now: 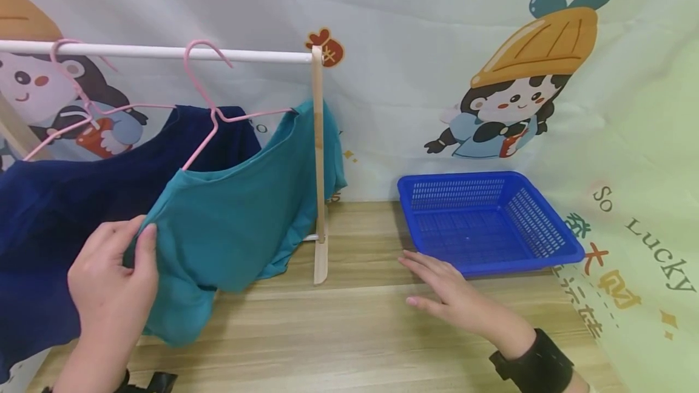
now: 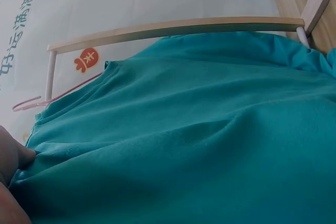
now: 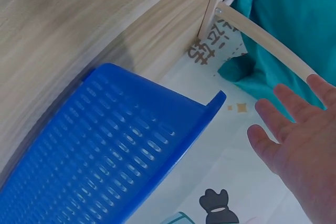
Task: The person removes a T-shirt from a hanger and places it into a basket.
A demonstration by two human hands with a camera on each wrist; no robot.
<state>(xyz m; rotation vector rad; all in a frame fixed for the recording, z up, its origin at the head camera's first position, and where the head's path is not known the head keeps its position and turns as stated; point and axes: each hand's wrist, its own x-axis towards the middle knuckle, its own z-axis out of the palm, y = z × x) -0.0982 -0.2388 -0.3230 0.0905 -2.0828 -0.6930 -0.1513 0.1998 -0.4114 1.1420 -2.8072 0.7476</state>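
A teal shirt [image 1: 235,199] hangs from a pink hanger [image 1: 214,115] hooked over the white rail of a small rack. My left hand [image 1: 117,272] pinches the shirt's near shoulder edge between thumb and fingers. In the left wrist view the teal cloth [image 2: 173,129] spreads across most of the picture, with the fingertips at its left edge. My right hand [image 1: 445,293] is held with fingers extended, nothing in it, in front of the blue basket [image 1: 491,268]. From the right wrist, that hand [image 3: 299,129] shows spread fingers beside the basket wall [image 3: 121,135].
A navy shirt [image 1: 54,211] hangs on a second pink hanger [image 1: 87,108] to the left. The rack's wooden upright [image 1: 318,150] and white rail [image 1: 262,55] stand against a printed cloth backdrop [image 1: 393,77]. Wood-grain tabletop [image 1: 327,332] lies below.
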